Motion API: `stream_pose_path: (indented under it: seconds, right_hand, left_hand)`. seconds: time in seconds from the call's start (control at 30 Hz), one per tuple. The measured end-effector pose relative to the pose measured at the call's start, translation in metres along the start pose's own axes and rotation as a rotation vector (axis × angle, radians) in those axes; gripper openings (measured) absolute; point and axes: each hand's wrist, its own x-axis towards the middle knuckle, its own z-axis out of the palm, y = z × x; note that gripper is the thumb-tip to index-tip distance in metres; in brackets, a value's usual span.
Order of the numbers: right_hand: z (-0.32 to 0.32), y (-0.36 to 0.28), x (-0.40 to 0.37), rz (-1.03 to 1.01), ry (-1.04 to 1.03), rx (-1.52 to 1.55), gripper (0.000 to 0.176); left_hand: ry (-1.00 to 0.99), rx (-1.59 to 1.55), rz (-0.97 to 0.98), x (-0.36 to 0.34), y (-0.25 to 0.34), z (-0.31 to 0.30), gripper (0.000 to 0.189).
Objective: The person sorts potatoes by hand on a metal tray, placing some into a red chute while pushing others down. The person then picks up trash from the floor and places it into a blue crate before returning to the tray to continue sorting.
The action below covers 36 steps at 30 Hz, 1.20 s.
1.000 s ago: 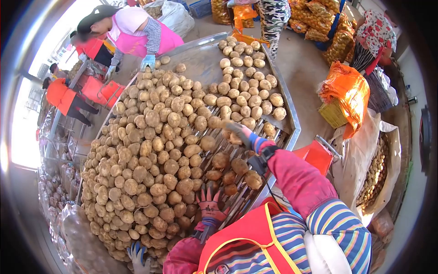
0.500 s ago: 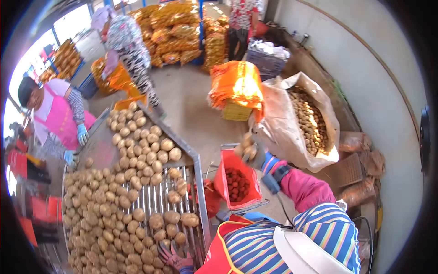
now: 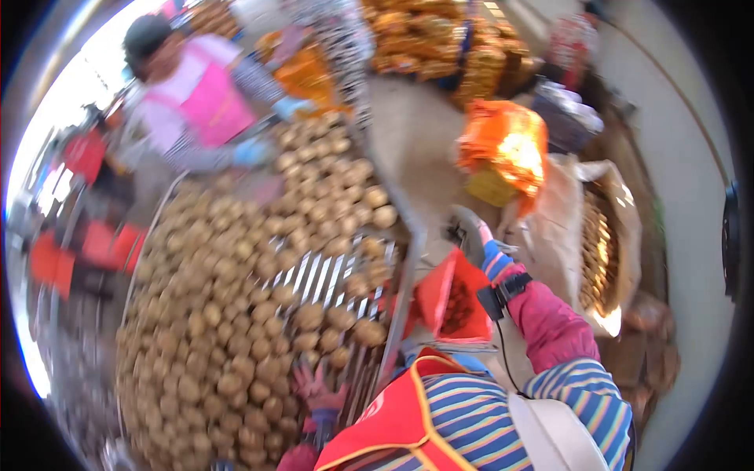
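Note:
My left hand (image 3: 320, 388) has its fingers spread at the near edge of the potatoes (image 3: 228, 337) on the slatted metal table, next to a few larger ones. My right hand (image 3: 466, 235), in a grey glove, is stretched out above the red-lined bin (image 3: 454, 298). Its fingers are blurred, and no potatoes show in it. Small dark red things lie in the bin. Right of my right hand stands a big white sack (image 3: 550, 228) of small potatoes.
A co-worker in a pink apron (image 3: 216, 98) reaches over the table's far left side. Orange net bags (image 3: 503, 149) are stacked beyond the bin. The metal table rim (image 3: 404, 290) runs between table and bin. Full sacks (image 3: 416, 35) stand at the back.
The view has swung left. The potatoes that were in my right hand no longer show there. My left hand's fingers are more spread. The co-worker's hands have moved over the potatoes.

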Motion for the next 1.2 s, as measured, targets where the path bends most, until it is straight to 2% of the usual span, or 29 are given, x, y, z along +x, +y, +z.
stream_pose_path:
  seconds: [0.03,0.07,0.13,0.2,0.23,0.33,0.4,0.47,0.53,0.57,0.67,0.7,0.73,0.8,0.87,0.93,1.0,1.13,1.2]
  right_hand:
    - [0.033,0.024,-0.006,0.110,-0.164,-0.192,0.029]
    - [0.057,0.048,-0.015,0.100,-0.449,-0.427,0.038]
    - [0.109,0.067,-0.029,-0.238,-0.838,-1.273,0.044]
    - [0.136,0.112,-0.018,-0.462,-0.862,-1.467,0.051]
    - [0.151,0.121,-0.011,-0.342,-0.858,-1.517,0.054]
    - [0.190,0.159,0.018,-0.559,-0.662,-1.739,0.066]
    - [0.216,0.169,0.036,-0.435,-0.615,-1.944,0.069]
    - [0.226,0.194,0.058,-0.512,-0.503,-2.168,0.048]
    - [0.232,0.208,0.070,-0.605,-0.432,-2.241,0.039]
    - [0.230,0.203,0.078,-0.605,-0.525,-2.125,0.028]
    - [0.233,0.188,0.069,-0.599,-0.548,-2.022,0.022]
    - [0.230,0.169,0.055,-0.513,-0.645,-1.906,0.032]
    - [0.224,0.167,0.052,-0.513,-0.645,-1.910,0.032]
    - [0.203,0.158,0.049,-0.262,-0.830,-1.265,0.040]
    - [0.180,0.137,0.021,0.364,-0.909,-0.382,0.043]
    - [0.166,0.112,-0.006,0.404,-0.883,-0.212,0.047]
    - [0.149,0.101,-0.017,0.354,-0.902,-0.121,0.049]
    - [0.125,0.071,-0.044,0.255,-0.854,-0.074,0.050]
    - [0.108,0.073,-0.043,0.334,-0.777,-0.071,0.049]
  left_hand:
    - [-0.009,0.008,0.006,0.001,0.004,-0.008,0.081]
    - [-0.022,0.012,0.027,0.002,0.006,-0.013,0.083]
    - [-0.016,-0.001,0.002,0.004,0.003,-0.010,0.081]
    - [-0.016,-0.018,0.004,0.001,0.003,-0.013,0.080]
    - [-0.049,-0.017,0.004,0.001,0.005,-0.017,0.080]
    - [-0.073,-0.019,-0.007,0.001,0.008,-0.021,0.079]
    - [-0.097,-0.048,-0.005,0.002,0.010,-0.023,0.078]
    - [-0.094,-0.023,-0.012,0.002,0.008,-0.019,0.078]
    - [-0.085,-0.033,-0.007,0.001,0.007,-0.019,0.077]
    - [-0.077,-0.019,0.001,0.001,0.007,-0.018,0.077]
    - [-0.104,-0.007,-0.008,0.001,0.008,-0.020,0.077]
    - [-0.103,-0.010,-0.009,0.001,0.007,-0.020,0.077]
    - [-0.099,-0.010,-0.005,0.001,0.008,-0.021,0.077]
    - [-0.093,-0.017,0.001,0.003,0.008,-0.020,0.078]
    - [-0.113,-0.029,-0.002,0.003,0.008,-0.021,0.078]
    - [-0.122,-0.030,-0.001,0.004,0.009,-0.025,0.077]
    - [-0.140,-0.031,0.005,0.003,0.011,-0.026,0.077]
    - [-0.127,-0.016,0.019,0.002,0.008,-0.020,0.077]
    - [-0.055,-0.061,0.028,0.003,0.007,-0.019,0.078]
